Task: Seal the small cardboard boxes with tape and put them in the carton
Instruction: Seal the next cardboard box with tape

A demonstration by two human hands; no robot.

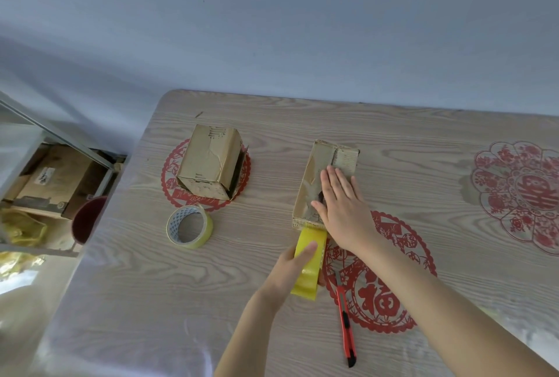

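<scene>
Head view, one frame.

- Small box A (313,171) lies on the table (423,141) just past centre. Its long axis runs 12 to 6 o'clock, top flaps meeting in a seam.
- Right hand (343,210) rests flat on A's top, fingers straight and together, gripping nothing. It covers the near-right half of the top, so the seam there is hidden.
- Left hand (287,275) is at 6 o'clock from A, fingers curled round a yellow tape roll (304,284) with the thumb on its outer face. A tape strip (313,233) runs from the roll to A's near end. How far it sticks up the box is hidden under the right hand.
- Small box B (208,159) stands well apart at 9 o'clock from A. Old torn tape is on its upper face, and a flap at its right side stands ajar.
- Second tape roll (190,227) lies flat, at 6 o'clock from B.
- Red utility knife (347,326) lies at 6 o'clock from the held roll, under the right forearm's line. Blade state too small to tell.
- Red paper-cut rounds (514,192) lie under the table's clear cover, partly hidden by the boxes and arms.
- At 9 o'clock, off the table, is a shelf (60,138) with a brown cardboard box (57,177) inside, cut off by the frame. Cannot tell if it is the carton.
</scene>
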